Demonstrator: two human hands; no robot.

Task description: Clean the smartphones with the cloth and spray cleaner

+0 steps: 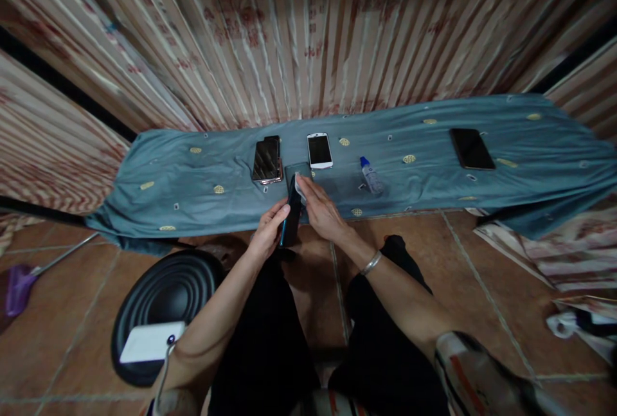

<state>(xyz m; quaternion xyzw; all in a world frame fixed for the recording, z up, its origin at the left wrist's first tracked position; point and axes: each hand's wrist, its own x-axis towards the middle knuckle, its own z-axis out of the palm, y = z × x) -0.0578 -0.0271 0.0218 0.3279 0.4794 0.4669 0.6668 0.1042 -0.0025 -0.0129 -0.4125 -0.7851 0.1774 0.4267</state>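
My left hand [268,229] grips a dark phone [290,217] with a blue edge, tilted up at the front edge of the cloth-covered table. My right hand [322,209] presses a small white cloth or wipe [299,189] against the phone's upper part. Just behind the held phone lies a flat dark item [297,170], partly hidden. A white phone [320,150] rests beyond my hands, and dark phones [267,159] are stacked to its left. To the right, a clear bottle with a blue cap [371,176] lies on its side.
A black tablet [472,148] lies on the right of the blue-green cloth [424,178]. A round black stool [168,294] at lower left bears a white power bank [150,343] with a cable. Curtains hang behind the table. A purple broom [19,289] lies at far left.
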